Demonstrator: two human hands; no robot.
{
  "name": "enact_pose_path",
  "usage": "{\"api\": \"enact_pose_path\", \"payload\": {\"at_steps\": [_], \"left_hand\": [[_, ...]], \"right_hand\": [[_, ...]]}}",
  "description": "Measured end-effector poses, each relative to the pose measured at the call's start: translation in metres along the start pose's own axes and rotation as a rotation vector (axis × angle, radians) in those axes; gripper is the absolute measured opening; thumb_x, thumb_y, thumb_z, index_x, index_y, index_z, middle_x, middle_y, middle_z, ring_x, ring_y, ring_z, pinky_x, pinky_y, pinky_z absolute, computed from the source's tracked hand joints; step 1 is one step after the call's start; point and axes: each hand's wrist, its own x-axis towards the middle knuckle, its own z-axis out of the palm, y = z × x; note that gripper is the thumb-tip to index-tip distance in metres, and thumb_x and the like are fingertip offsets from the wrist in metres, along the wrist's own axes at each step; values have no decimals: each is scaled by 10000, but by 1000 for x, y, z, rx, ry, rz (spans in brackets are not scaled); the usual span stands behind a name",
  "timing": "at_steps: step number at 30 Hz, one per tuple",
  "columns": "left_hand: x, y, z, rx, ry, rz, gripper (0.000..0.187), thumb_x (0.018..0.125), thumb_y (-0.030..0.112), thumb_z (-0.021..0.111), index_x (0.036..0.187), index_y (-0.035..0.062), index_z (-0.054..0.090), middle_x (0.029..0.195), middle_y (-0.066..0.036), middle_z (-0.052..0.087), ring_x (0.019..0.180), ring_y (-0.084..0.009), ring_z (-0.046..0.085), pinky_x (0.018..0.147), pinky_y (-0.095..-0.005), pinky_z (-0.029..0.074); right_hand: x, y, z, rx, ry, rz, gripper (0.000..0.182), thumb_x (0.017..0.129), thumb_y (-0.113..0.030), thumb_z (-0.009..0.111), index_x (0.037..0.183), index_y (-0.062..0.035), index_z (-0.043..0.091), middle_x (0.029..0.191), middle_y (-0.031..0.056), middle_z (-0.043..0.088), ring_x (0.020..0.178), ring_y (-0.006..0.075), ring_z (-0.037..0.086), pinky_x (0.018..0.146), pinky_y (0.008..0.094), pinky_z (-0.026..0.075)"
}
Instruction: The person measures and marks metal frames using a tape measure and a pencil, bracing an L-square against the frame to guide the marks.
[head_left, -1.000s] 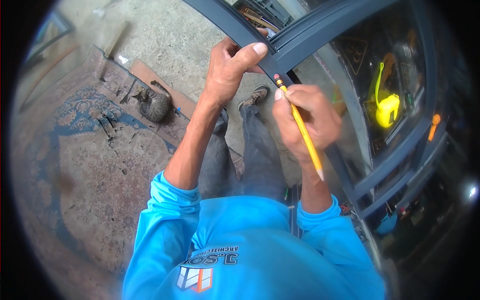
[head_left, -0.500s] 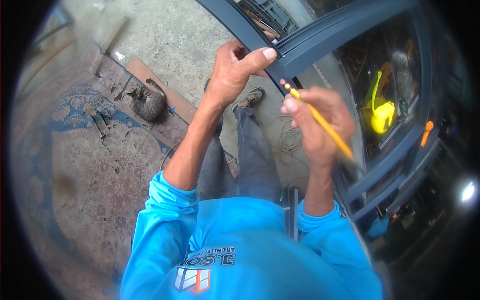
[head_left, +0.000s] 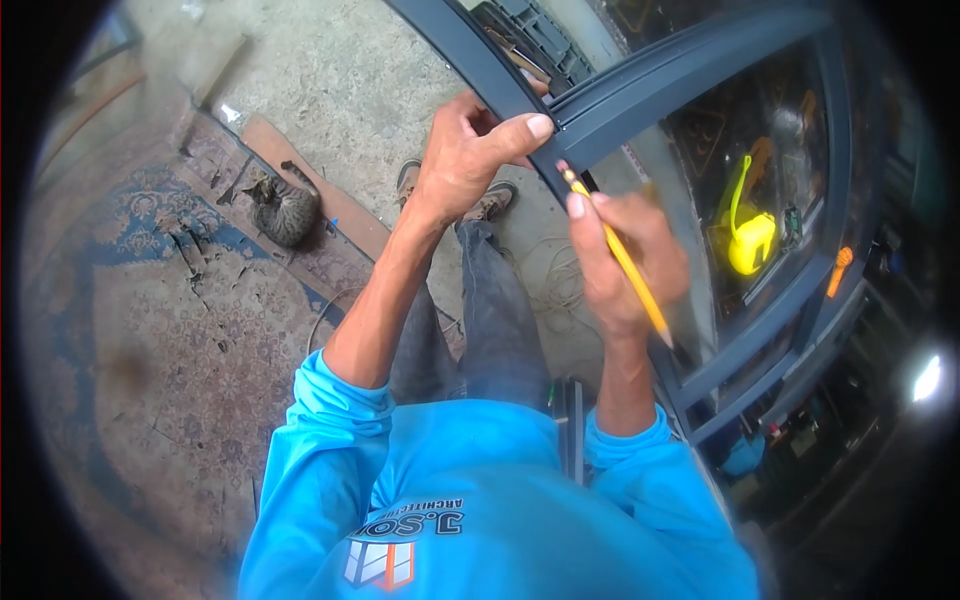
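Observation:
My left hand (head_left: 470,150) is wrapped round the edge of a dark grey metal frame (head_left: 640,100), its thumb on top near the joint of two bars. In my right hand (head_left: 635,255) is a yellow pencil (head_left: 635,275), pinched between thumb and fingers. The pencil's eraser end is up by the frame's joint, and its dark tip points down and to the right, toward me. Between the bars to the right lies a bright yellow tape measure (head_left: 752,243) with a piece of its tape out.
A curled-up tabby cat (head_left: 286,212) lies on the floor at the left, beside a patterned rug (head_left: 200,350). An orange object (head_left: 839,272) rests on the frame's right part. Behind the frame is a grey plastic case (head_left: 545,40). Thin cable coils lie near my feet.
The pencil and my right hand have moved slightly left and down, and the pencil looks steeper. My left hand keeps its hold on the frame. The whole view has shifted a little.

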Motion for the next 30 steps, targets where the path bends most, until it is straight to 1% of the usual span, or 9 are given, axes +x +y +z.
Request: {"api": "enact_pose_path", "payload": {"at_steps": [2, 4, 5, 10, 12, 14, 17, 24, 30], "left_hand": [[2, -2, -2, -8, 0, -12, 646, 730, 431, 667, 1175, -28, 580, 971, -117, 632, 840, -172, 613, 716, -286, 496], [1, -3, -2, -39, 1, 14, 585, 739, 360, 717, 1115, -66, 576, 848, -120, 629, 769, -182, 616, 665, -292, 506], [-1, -3, 0, -43, 2, 9, 585, 739, 360, 717, 1115, -66, 576, 848, -120, 629, 769, -182, 616, 665, -292, 506], [2, -2, -1, -39, 10, 22, 560, 746, 355, 725, 1103, -54, 589, 850, -118, 633, 751, -172, 606, 669, -286, 492], [2, -4, -1, -60, 9, 21, 554, 747, 351, 726, 1103, -51, 589, 849, -116, 633, 752, -171, 606, 667, -287, 496], [2, -3, -1, -72, 6, 32, 548, 749, 347, 727, 1102, -48, 590, 848, -115, 634, 753, -169, 607, 665, -287, 501], [1, -2, -3, 20, -6, 4, 635, 743, 426, 668, 1179, -28, 582, 960, -124, 644, 841, -184, 627, 712, -300, 518], [0, -1, -2, 17, -10, 8, 626, 741, 419, 670, 1175, -25, 585, 951, -123, 643, 839, -185, 628, 712, -297, 514], [0, -2, 0, 2, -10, 7, 610, 747, 406, 665, 1174, -22, 587, 941, -123, 635, 827, -179, 621, 713, -287, 504]], "right_hand": [[2, -3, -2, -24, -14, 22, 171, 707, 53, 739, 784, -13, 600, 664, 97, 632, 528, 159, 592, 460, 256, 445], [11, -4, 4, -54, -16, -57, 169, 712, 58, 736, 798, -11, 608, 674, 105, 635, 535, 152, 590, 461, 255, 441], [9, 0, 7, 12, 11, 40, 163, 719, 58, 734, 812, -10, 617, 681, 105, 635, 541, 141, 589, 465, 255, 440], [1, 4, -2, 40, -5, 29, 161, 728, 35, 742, 822, -15, 621, 680, 91, 634, 552, 123, 593, 475, 246, 441], [10, 4, 1, -39, 2, -76, 165, 724, 34, 746, 822, -15, 623, 674, 89, 632, 548, 117, 590, 469, 235, 432], [11, 5, 3, 25, 9, -21, 160, 729, 30, 748, 824, -13, 626, 654, 74, 622, 541, 95, 575, 464, 228, 424], [-1, 6, -10, 38, -18, 96, 146, 748, 16, 743, 829, -13, 625, 648, 49, 621, 542, 54, 551, 460, 207, 407], [2, 5, -9, 47, -31, 113, 133, 754, 7, 741, 826, -11, 630, 688, 74, 653, 563, 70, 586, 483, 205, 435], [13, 2, 2, 28, -2, 31, 141, 740, -2, 758, 812, -13, 638, 667, 73, 651, 558, 67, 585, 483, 201, 433]]}}
